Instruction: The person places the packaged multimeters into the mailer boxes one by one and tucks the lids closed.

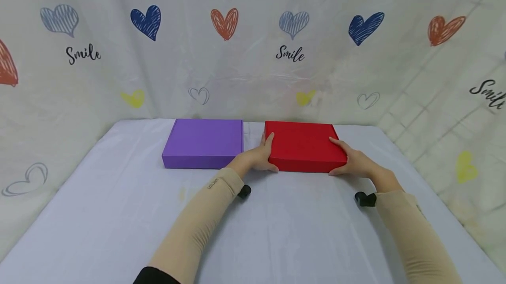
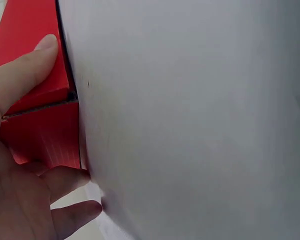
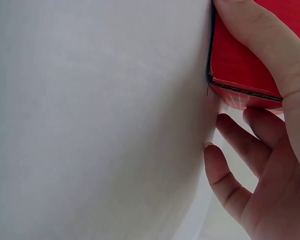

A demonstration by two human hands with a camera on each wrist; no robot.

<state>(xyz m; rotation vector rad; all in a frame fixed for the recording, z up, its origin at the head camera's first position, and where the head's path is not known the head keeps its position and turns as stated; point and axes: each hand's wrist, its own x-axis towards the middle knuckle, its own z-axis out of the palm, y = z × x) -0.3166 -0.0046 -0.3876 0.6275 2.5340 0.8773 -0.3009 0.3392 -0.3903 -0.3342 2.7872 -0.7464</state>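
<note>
A flat red box lies on the white-covered table, to the right of a flat purple box. My left hand holds the red box at its left end. In the left wrist view, the left thumb lies on the box's front face while the fingers reach along its side. At the opposite end my right hand grips the same box. The right wrist view has that thumb against the front face and the fingers at the side. Both boxes have their lids down.
The white table cover extends in front of the boxes. Behind and at both sides hangs a pale curtain printed with hearts and "Smile". A black wrist camera juts out beneath the left wrist, another black camera beside the right.
</note>
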